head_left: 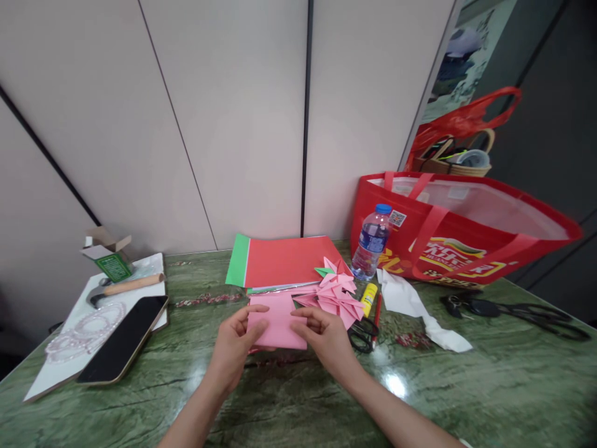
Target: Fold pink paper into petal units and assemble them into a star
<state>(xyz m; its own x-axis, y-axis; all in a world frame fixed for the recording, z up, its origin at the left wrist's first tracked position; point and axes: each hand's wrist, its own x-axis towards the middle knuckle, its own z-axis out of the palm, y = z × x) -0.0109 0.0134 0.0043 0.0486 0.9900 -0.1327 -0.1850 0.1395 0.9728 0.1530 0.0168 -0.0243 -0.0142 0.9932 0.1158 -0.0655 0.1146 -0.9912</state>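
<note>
Head view: left hand (234, 342) and right hand (329, 339) are pinching pink paper (278, 326) at opposite sides; it's sitting between them over the green tabletop (280, 398), folded pink pieces (336, 295) lying just beyond the right hand.

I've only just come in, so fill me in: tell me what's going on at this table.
A person is holding a piece of pink paper with both hands, the left hand at its left side and the right hand at its right. Just beyond, to the right, are pointed folded pink pieces, with a yellow glue stick beside them. A red sheet lies farther back. Off to the left are a phone and a hammer.
</note>
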